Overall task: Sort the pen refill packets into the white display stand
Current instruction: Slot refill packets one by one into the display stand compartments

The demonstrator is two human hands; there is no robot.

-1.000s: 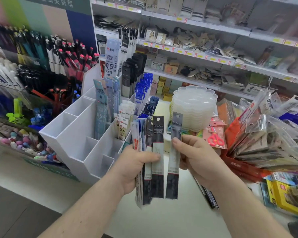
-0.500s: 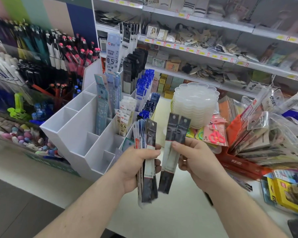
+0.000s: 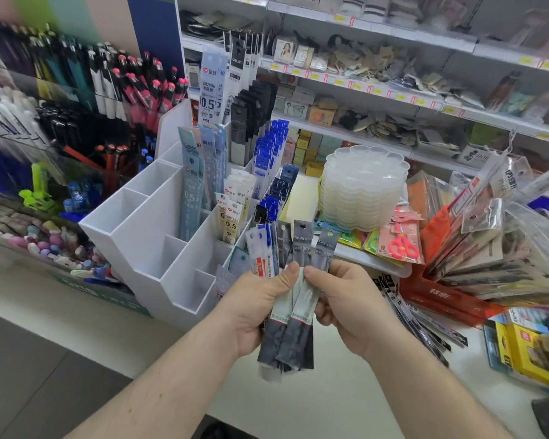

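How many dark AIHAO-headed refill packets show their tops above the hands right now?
3, fanned side by side: one nearest the blue-and-white packets in the left hand, one in the middle, one nearest the right hand. More may be hidden behind.

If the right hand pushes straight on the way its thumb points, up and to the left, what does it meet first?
Most likely the left hand: the right hand thumb sits almost against the left thumb over the shared bundle of packets. Past that stands the white display stand, though depth is unclear.
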